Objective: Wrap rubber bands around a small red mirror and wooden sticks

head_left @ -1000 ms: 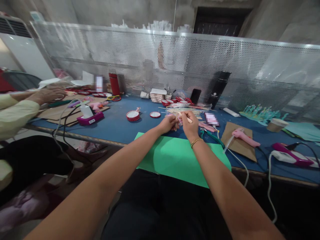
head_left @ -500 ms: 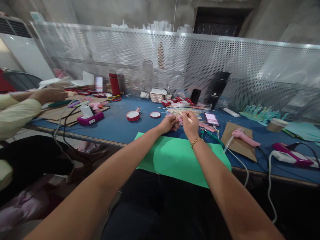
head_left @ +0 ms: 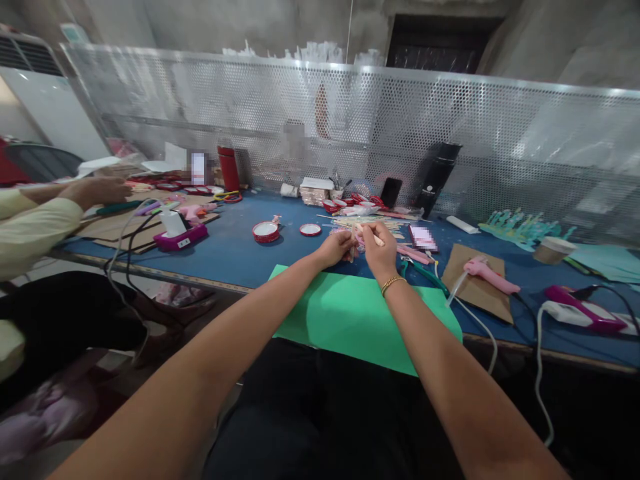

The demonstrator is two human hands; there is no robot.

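My left hand (head_left: 337,248) is closed in a pinch around a thin, pale strip that stands up between its fingers. Close beside it, my right hand (head_left: 379,250) is wrapped round a light wooden-looking handle (head_left: 379,241), whose tip meets the strip. What the tip is like, I cannot make out. Behind the hands lies a heap of thin pale sticks (head_left: 367,222), with pink bits around it. A green sheet (head_left: 350,313) lies under my forearms, hanging over the table's front edge. Teal-handled pliers (head_left: 427,273) rest right of my right wrist.
A pink glue gun (head_left: 490,275) lies on cardboard (head_left: 457,267) at the right, near a purple power strip (head_left: 590,310) with cables. Red-rimmed round tins (head_left: 266,231) stand at left. A co-worker's hand (head_left: 103,191) works at the far left. A black bottle (head_left: 439,179) stands at the back.
My right hand has tilted slightly, with the handle turning a little in it. My left hand holds its place. The co-worker's hand has shifted slightly left.
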